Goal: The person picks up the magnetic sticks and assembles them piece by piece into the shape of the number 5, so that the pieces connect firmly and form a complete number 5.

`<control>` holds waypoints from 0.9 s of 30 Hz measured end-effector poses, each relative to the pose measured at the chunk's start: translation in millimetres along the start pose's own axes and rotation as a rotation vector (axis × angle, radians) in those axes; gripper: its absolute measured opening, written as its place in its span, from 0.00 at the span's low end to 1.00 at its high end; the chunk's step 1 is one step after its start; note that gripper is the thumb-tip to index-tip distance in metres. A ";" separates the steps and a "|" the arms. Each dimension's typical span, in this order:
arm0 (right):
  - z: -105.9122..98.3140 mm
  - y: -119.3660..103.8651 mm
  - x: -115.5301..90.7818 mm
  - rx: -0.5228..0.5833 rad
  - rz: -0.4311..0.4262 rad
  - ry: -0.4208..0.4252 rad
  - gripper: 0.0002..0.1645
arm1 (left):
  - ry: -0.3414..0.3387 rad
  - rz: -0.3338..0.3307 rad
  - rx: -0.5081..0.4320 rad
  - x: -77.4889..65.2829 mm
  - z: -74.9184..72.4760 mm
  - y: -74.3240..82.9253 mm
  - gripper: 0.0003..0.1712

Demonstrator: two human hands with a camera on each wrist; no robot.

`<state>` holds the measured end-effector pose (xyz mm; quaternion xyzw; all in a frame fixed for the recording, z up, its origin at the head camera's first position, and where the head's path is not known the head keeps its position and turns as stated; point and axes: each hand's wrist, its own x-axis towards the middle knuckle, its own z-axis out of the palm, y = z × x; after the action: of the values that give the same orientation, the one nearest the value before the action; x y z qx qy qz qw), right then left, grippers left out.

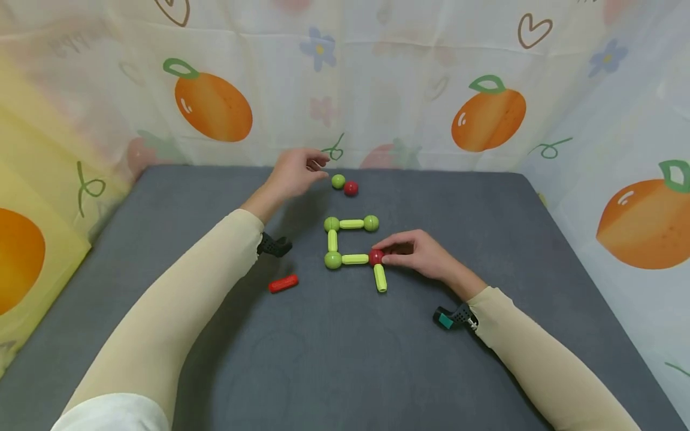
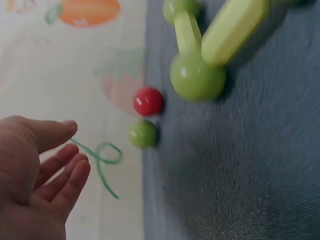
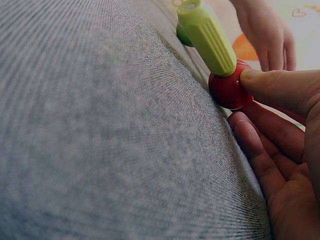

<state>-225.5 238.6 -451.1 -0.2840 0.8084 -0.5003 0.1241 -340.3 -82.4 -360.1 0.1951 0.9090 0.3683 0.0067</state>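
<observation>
My left hand (image 1: pixel 317 165) hovers open near the back of the grey mat (image 1: pixel 485 215), a little left of a loose green ball (image 1: pixel 338 181) and a loose red ball (image 1: pixel 351 188). In the left wrist view the hand (image 2: pixel 75 147) holds nothing, with the green ball (image 2: pixel 143 134) and red ball (image 2: pixel 148 101) just beyond its fingers. My right hand (image 1: pixel 384 254) pinches the red ball (image 1: pixel 375 257) at a corner of a frame of green balls and sticks (image 1: pixel 332 240). A green stick (image 3: pixel 206 37) joins this red ball (image 3: pixel 227 90).
A loose red stick (image 1: pixel 283 283) lies on the mat left of the frame, under my left forearm. A fruit-print curtain (image 1: pixel 215 108) closes in the back and both sides. The mat's near half is bare.
</observation>
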 end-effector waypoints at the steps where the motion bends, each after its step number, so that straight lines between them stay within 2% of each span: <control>1: 0.4 -0.3 -1.0 -0.003 0.001 0.002 0.15 | -0.020 0.004 0.025 6.1 1.2 -3.1 0.23; 5: 1.1 -1.3 -4.0 -0.010 0.003 0.009 0.15 | -0.094 0.009 0.107 24.4 12.0 -8.6 0.23; 9: 0.8 -3.2 -5.8 -0.012 0.005 0.010 0.15 | -0.143 -0.008 0.178 34.5 22.8 -12.1 0.24; 17: 3.1 -7.4 -6.7 0.003 0.003 0.006 0.15 | -0.159 -0.010 0.229 38.3 31.5 -17.5 0.22; 27: 2.5 -9.1 -4.8 0.012 -0.010 0.004 0.15 | -0.165 0.012 0.275 34.4 32.3 -22.0 0.20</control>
<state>-217.4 236.5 -444.6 -0.2866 0.8041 -0.5064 0.1217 -374.8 -62.9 -393.9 0.2290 0.9461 0.2229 0.0524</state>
